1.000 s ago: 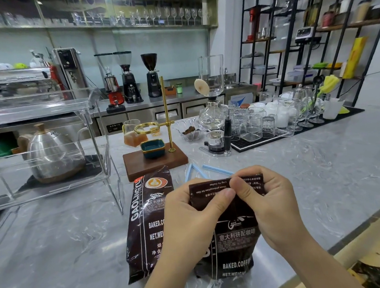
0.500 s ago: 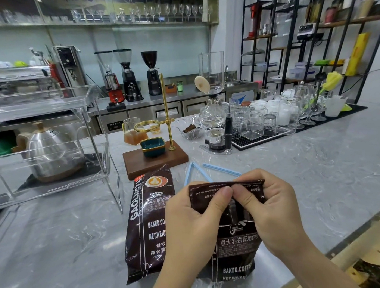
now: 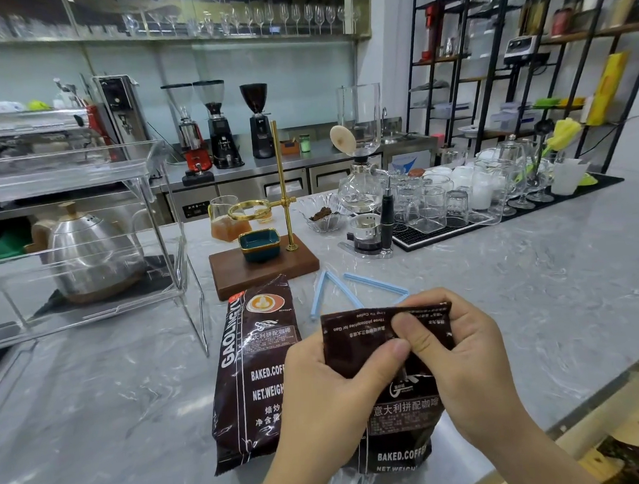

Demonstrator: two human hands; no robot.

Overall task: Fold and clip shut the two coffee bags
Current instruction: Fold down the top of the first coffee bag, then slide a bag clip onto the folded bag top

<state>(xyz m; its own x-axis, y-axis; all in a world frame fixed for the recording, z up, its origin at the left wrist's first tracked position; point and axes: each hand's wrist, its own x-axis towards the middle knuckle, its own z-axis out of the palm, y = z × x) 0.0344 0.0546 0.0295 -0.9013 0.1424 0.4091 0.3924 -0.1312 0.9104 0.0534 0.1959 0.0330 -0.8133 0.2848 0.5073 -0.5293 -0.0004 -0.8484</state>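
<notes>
The near coffee bag stands on the counter directly in front of the person, and everything else is best placed from it. Its top flap is folded over toward the viewer, with the printing on the flap reading upside down, so the fold runs left to right across the bag's top.

The left hand pinches the flap's left part, thumb on the front and fingers hidden behind the bag. The right hand grips the right part in the same way, its thumb meeting the left thumb near the middle. Both hands are curled tight on this bag, and neither is free.

The two blue clips lie flat on the counter just behind the bag (one opened into a V, the other a straight bar slanting away to the right). They sit slightly right of the bag's centre, so the right hand looks nearer to them. A clip would likely need to lie parallel to the fold to slide on.

The second coffee bag lies flat just left of the held one, its long axis running away from the viewer, its top unfolded and unclipped.
</notes>
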